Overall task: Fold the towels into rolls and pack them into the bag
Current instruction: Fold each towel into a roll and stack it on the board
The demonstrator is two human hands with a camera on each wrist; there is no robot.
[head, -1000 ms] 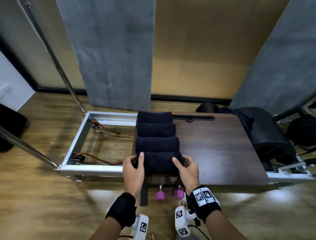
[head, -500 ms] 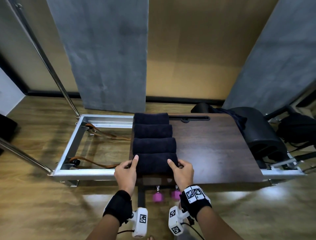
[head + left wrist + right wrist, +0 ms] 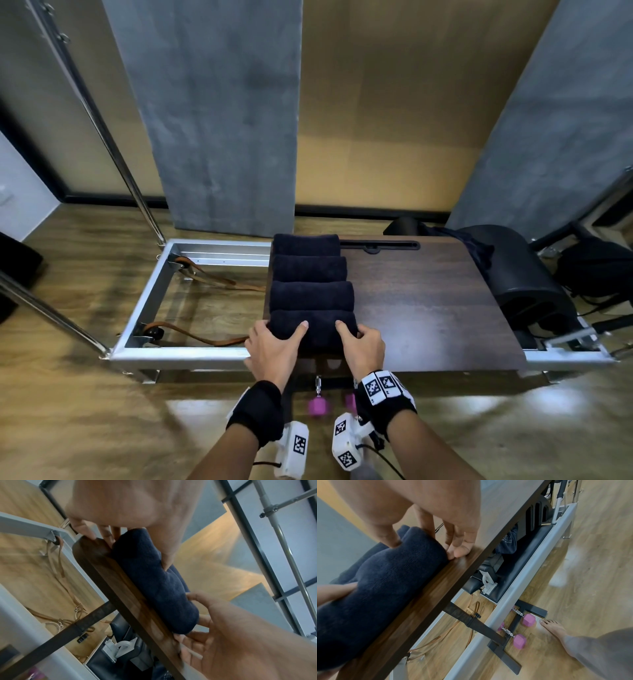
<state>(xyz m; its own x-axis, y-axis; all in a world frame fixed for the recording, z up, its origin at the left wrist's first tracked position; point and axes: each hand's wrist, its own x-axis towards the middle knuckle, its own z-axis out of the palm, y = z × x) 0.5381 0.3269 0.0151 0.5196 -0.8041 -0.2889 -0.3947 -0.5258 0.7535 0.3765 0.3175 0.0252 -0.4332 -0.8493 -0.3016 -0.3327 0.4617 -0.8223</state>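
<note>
Four dark navy towel rolls lie in a row on the counter; the nearest roll sits between the left hand and right hand, each curled round one end of it.

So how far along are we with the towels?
Rolling looks finished: four dark rolls lie in a row on the wooden board. In hand: left hand and right hand grip the ends of the nearest roll. Packing is still left; no bag is clearly identifiable.
</note>
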